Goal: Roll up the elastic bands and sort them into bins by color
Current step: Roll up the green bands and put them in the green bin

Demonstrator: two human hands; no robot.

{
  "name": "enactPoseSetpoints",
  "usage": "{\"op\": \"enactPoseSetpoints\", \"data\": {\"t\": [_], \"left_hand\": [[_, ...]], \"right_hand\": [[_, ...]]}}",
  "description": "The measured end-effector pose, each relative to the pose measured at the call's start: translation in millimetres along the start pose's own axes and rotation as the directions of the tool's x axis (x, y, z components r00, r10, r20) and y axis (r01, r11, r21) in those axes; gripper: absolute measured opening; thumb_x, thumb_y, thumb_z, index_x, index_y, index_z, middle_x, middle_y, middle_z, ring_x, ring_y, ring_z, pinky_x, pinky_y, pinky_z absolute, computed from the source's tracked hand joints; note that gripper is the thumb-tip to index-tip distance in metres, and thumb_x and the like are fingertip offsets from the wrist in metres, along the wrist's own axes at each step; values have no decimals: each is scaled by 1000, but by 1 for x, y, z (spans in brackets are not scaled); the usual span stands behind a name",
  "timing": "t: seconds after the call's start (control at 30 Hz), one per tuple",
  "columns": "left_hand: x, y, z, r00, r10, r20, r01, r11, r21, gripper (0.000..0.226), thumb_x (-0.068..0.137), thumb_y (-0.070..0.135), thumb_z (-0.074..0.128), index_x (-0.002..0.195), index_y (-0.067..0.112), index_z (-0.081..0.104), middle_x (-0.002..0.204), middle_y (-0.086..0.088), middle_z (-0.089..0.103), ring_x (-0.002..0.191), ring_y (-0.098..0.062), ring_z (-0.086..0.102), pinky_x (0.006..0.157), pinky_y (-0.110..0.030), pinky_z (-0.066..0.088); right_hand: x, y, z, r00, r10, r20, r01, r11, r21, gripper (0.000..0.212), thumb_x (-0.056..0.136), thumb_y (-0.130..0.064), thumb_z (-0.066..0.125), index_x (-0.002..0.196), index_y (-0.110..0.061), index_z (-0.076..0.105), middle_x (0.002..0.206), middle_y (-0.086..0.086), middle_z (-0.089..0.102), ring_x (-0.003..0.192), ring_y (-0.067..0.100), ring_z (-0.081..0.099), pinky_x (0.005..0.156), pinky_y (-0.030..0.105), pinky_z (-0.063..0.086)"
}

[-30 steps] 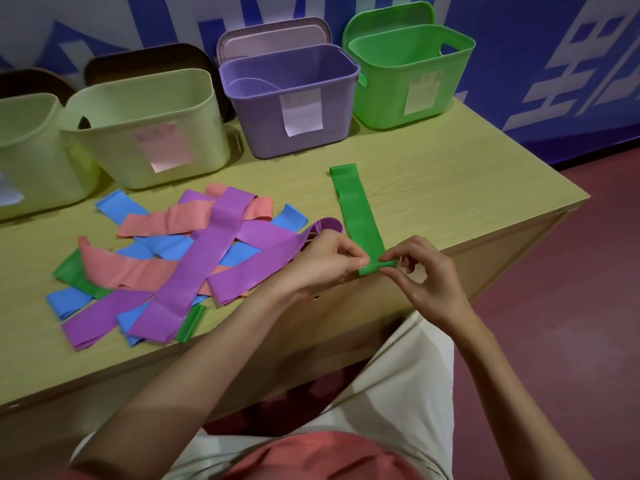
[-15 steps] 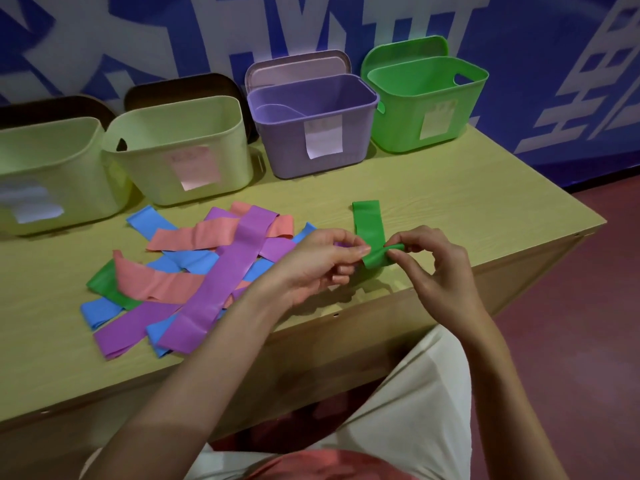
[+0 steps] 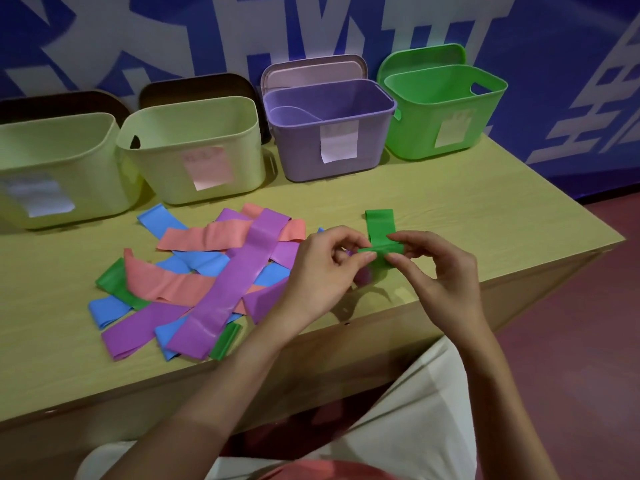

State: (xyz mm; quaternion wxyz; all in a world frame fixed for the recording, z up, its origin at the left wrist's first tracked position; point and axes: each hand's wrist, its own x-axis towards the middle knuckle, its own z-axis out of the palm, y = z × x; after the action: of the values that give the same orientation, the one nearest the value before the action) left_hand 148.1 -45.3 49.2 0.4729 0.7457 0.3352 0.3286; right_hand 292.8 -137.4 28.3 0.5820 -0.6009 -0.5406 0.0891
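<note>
**Rolling the green band, bin to follow**

I have the green elastic band (image 3: 380, 233) between both hands at the near edge of the tabletop (image 3: 485, 216). My left hand (image 3: 320, 271) pinches the left end of the roll with thumb and fingertips, and my right hand (image 3: 440, 271) pinches the right end the same way; each grip is closed on the band and on nothing else. The rolled part sits between my fingertips, and a short flat tail of the band lies on the tabletop beyond it, pointing toward the bins.

As I judge it, the rolling step is well along but not done, since that tail is not yet wound in. The next move calls for turning the roll forward over the tail with even pressure at both ends, so the layers stay aligned and do not spring loose. Then one grip must hold the roll tight while it goes to the green bin (image 3: 446, 109), which stands at the right end of the row, next to the purple bin (image 3: 329, 133).

The pile of loose bands (image 3: 207, 275), in purple, salmon, blue and green, lies flat just left of my left hand, none of them rolled so far as I can see.
</note>
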Motion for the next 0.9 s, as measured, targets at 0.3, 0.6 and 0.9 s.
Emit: {"op": "enactPoseSetpoints", "data": {"t": [0.3, 0.6, 0.9], "left_hand": [[-1, 7, -4, 998, -65, 27, 69, 970, -234, 11, 83, 0, 69, 87, 10, 66, 67, -14, 63, 49, -6, 53, 50, -18, 41], [-2, 9, -5, 978, -191, 86, 208, 849, -485, 9, 86, -5, 61, 94, 0, 64, 66, 0, 60, 47, 1, 48, 46, -12, 35], [3, 3, -6, 999, 37, -20, -39, 996, -78, 18, 86, 6, 67, 82, 24, 65, 72, 12, 63, 63, -5, 56, 61, -20, 46]], "right_hand": [[6, -1, 1, 999, -41, -2, 41, 999, 21, 23, 75, -15, 75, 96, -23, 68, 81, -16, 64, 75, 9, 55, 73, 19, 44], [13, 1, 7, 1000, -23, 0, 23, 997, 74, 12, 77, -29, 71, 89, -27, 69, 83, -9, 69, 79, 14, 58, 73, 25, 45], [14, 1, 6, 999, -38, 36, 39, 999, -26, 16, 79, -13, 73, 91, -23, 66, 93, -9, 66, 90, 0, 59, 77, 14, 43]]}}
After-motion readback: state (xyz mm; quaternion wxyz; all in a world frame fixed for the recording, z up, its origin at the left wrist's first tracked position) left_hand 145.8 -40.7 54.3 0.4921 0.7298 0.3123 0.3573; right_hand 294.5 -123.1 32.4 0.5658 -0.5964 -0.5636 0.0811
